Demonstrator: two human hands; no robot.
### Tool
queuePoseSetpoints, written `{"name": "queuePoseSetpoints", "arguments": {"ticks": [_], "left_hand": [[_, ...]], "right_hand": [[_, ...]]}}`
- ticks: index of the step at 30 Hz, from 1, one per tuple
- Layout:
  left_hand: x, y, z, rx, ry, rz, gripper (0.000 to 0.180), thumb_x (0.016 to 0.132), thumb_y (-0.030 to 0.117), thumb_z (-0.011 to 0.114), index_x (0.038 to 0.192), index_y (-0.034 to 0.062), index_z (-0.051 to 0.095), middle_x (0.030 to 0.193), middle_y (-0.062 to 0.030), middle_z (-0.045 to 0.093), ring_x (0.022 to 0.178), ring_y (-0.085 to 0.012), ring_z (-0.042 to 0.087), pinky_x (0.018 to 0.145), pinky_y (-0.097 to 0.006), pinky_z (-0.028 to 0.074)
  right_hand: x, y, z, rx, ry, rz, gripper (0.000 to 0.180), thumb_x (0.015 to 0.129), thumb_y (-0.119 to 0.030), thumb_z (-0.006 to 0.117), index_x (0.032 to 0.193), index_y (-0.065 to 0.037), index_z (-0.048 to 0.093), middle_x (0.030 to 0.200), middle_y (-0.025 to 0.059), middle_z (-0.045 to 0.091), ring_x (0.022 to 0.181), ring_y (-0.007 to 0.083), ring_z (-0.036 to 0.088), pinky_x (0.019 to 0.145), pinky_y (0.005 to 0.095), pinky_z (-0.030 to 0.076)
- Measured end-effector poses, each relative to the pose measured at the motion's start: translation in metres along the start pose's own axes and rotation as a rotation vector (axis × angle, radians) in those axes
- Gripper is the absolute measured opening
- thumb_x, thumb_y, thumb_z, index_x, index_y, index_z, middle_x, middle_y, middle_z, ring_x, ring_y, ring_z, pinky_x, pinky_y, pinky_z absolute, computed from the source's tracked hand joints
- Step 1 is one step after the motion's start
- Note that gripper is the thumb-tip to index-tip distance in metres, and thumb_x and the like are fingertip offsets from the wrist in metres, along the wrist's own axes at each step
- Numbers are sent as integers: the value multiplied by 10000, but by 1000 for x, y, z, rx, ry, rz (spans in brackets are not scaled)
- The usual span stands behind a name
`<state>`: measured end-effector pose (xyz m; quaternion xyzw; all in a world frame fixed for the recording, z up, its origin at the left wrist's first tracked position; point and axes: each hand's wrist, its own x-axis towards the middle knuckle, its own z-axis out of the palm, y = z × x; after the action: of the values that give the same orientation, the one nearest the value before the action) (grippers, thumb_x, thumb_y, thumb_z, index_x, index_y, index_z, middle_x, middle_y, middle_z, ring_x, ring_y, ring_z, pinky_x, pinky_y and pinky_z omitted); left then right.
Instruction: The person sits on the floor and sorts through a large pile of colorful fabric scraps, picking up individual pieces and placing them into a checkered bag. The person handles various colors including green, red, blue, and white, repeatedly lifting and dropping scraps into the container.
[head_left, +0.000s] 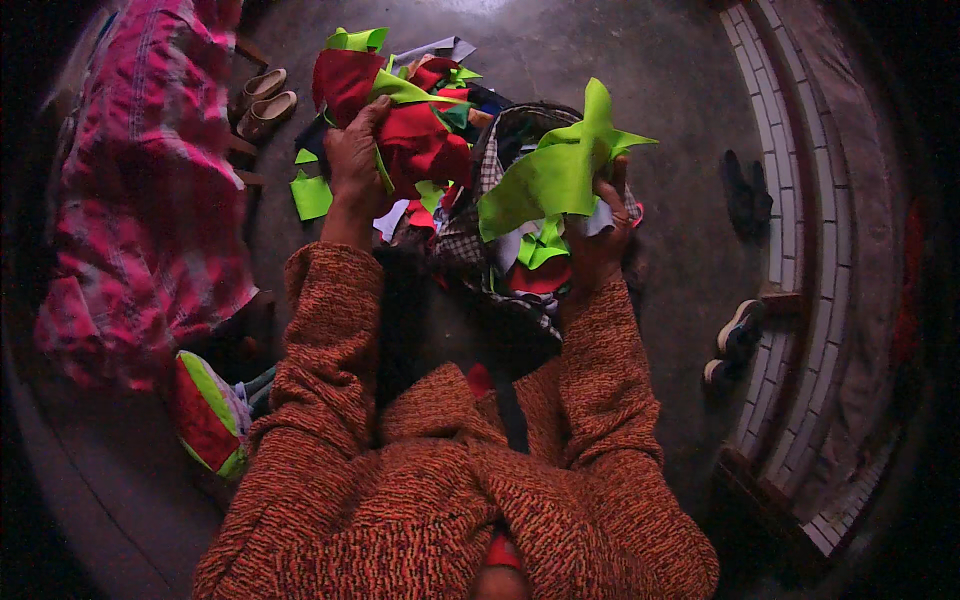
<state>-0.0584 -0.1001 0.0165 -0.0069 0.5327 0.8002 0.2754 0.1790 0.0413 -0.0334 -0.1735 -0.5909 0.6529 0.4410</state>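
My left hand (355,165) is closed on red and lime-green fabric scraps (415,150), held over a heap of mixed cloth pieces. In my right hand (603,235) is a lime-green fabric scrap (560,170), raised with its corners sticking up; the fingers are partly behind it. Between the hands stands a checked cloth bag (488,175), its mouth spread. Red, white and lime-green pieces (542,243) lie in it. Another lime-green scrap (312,197) lies at the heap's left edge.
A pink plaid cloth (150,200) hangs at the left, with tan shoes (266,103) beside it. Near my left elbow is a red and lime-green patchwork piece (208,410). Dark shoes (740,330) and a dark item (747,193) lie by the white-tiled step (830,260) at right.
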Motion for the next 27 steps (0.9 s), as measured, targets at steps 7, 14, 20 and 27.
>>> {"name": "queuePoseSetpoints", "arguments": {"ticks": [7, 14, 20, 27], "left_hand": [[5, -28, 4, 725, 171, 293, 670, 736, 228, 737, 1263, -10, 398, 1179, -158, 501, 1090, -247, 495, 908, -336, 419], [-54, -36, 62, 440, -681, -187, 530, 755, 255, 718, 1174, -5, 523, 1119, -94, 575, 999, -157, 551, 848, -287, 441], [-52, -41, 56, 382, -805, -323, 342, 834, 209, 631, 1109, 12, 581, 954, -20, 632, 821, -94, 587, 729, -244, 472], [-48, -52, 57, 267, -693, -332, 312, 851, 178, 607, 1106, 2, 567, 926, -42, 638, 770, -105, 599, 672, -245, 486]], "right_hand": [[4, -8, 4, 705, 115, 235, 467, 864, 20, 455, 1307, -119, 411, 1286, 146, 469, 1138, 263, 508, 946, 400, 450], [8, -25, 14, 704, 134, 509, 392, 846, 4, 515, 1229, -76, 503, 1225, 122, 525, 1111, 225, 528, 924, 373, 459], [14, -38, 24, 430, 167, 378, 276, 826, 15, 570, 1096, -36, 549, 1071, 69, 577, 1007, 174, 543, 917, 300, 423], [15, -26, 12, -4, 197, 221, 274, 839, -17, 584, 1109, -37, 538, 1087, 67, 563, 1031, 171, 521, 936, 304, 392]]}}
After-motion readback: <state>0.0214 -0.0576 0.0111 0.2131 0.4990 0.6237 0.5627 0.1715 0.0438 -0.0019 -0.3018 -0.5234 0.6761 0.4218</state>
